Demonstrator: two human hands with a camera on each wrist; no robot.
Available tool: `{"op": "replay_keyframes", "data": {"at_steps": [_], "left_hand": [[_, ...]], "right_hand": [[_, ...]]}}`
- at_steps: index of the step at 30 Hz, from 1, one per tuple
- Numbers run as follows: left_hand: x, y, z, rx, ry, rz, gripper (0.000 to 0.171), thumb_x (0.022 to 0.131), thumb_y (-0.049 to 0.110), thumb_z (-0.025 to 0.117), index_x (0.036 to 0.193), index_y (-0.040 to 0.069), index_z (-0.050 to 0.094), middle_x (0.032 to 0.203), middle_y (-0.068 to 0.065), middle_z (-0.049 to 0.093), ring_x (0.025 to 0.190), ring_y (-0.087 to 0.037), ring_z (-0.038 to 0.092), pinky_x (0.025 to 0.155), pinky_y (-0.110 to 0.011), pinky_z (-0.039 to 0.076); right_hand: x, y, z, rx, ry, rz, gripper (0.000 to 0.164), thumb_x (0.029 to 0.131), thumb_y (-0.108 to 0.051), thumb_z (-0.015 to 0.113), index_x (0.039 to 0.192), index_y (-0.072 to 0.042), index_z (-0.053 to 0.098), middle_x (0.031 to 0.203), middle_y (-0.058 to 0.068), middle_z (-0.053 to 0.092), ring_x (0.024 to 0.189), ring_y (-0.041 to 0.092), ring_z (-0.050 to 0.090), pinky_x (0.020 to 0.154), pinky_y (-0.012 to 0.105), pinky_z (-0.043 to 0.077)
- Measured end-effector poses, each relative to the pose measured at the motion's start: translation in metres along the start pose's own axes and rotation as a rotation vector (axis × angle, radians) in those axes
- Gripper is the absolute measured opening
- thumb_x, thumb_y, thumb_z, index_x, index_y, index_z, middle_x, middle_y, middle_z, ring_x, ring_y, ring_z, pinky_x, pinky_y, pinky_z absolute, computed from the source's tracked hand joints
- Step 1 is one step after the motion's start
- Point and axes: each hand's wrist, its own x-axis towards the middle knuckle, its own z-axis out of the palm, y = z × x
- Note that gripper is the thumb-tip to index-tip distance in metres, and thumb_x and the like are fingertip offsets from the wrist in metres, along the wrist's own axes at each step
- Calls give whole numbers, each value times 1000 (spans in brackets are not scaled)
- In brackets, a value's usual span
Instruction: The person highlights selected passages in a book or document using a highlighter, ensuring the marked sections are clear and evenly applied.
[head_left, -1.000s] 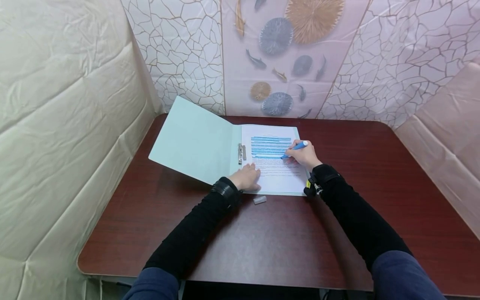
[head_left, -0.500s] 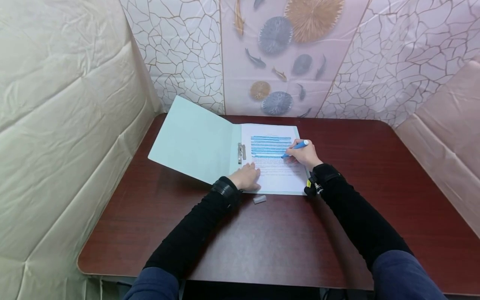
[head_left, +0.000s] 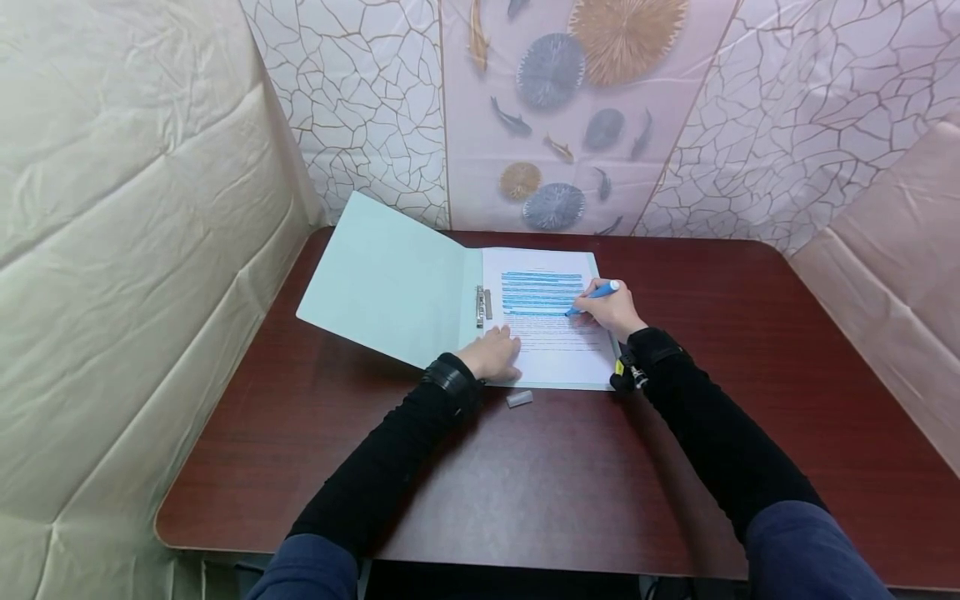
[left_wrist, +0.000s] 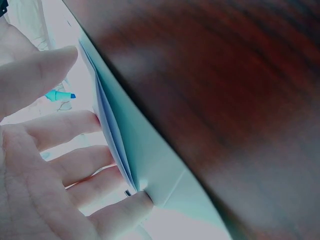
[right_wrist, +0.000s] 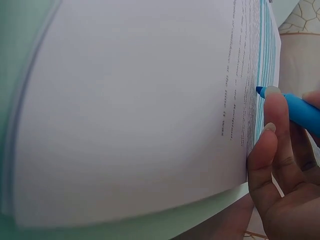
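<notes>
Marker (head_left: 602, 290) is pinched in the fingers of the right hand (head_left: 617, 310), just inside the 3 o'clock edge of the paper (head_left: 558, 367), with its nib pointing to 8 o'clock at the bottom of the blue lines (head_left: 542, 292); its butt tilts up toward 2 o'clock. The left hand (head_left: 491, 354) grasps nothing: its fingers are spread and rest on the paper at 8 o'clock from the middle of the sheet. Beneath the paper lies the pale green folder (head_left: 390, 283), its cover laid back toward 9 o'clock, and a metal clip (head_left: 480, 307) sits by the sheet's 9 o'clock edge. A cap (head_left: 519, 399) lies on the table (head_left: 540, 483), near the left hand at 5 o'clock.
</notes>
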Motion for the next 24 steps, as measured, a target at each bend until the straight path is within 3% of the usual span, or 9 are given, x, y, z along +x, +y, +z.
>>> {"op": "replay_keyframes", "data": {"at_steps": [24], "left_hand": [[2,0,1,8,11,-2,65,94,31,58,148,2,35,158,-23,22,148,-36,22,117,-51,27]], "right_hand": [[-7,-6,-3,11,-1,4,14,86,-14,66,84,-4,57,89,24,72,66,23,72,54,31,51]]}}
